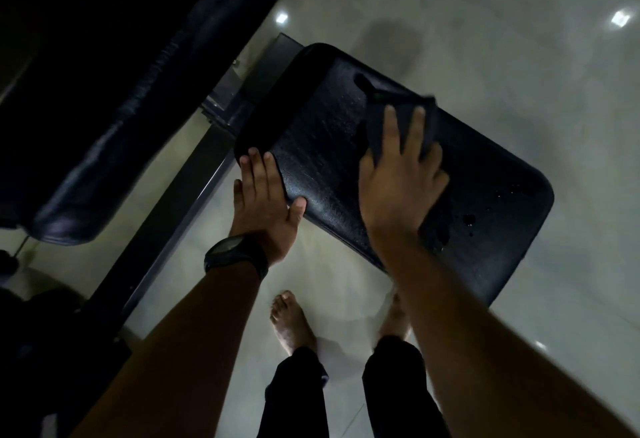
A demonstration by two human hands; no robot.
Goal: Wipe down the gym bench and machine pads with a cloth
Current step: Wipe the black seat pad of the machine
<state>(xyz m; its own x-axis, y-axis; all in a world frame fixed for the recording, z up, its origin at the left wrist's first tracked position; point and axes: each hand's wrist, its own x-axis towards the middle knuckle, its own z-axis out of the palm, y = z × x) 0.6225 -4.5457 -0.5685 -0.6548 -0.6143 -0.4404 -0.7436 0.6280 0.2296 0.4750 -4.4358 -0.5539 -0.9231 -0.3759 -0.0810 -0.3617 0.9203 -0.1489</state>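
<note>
A black padded seat pad (491, 195) lies flat in the middle of the view, with wet drops near its right end. On it is a dark cloth (405, 115), and my right hand (398, 181) presses it against the pad with straight, spread fingers. My left hand (266, 195) rests flat on the pad's left corner, thumb laid along the near edge, a black watch on the wrist. A longer dark padded bench (114, 147) runs diagonally at the left.
A dark metal frame beam (180, 209) runs diagonally under the pads at the left. The glossy pale tile floor (485, 15) surrounds the seat. My bare feet (291, 320) stand on the tiles just below the pad's near edge.
</note>
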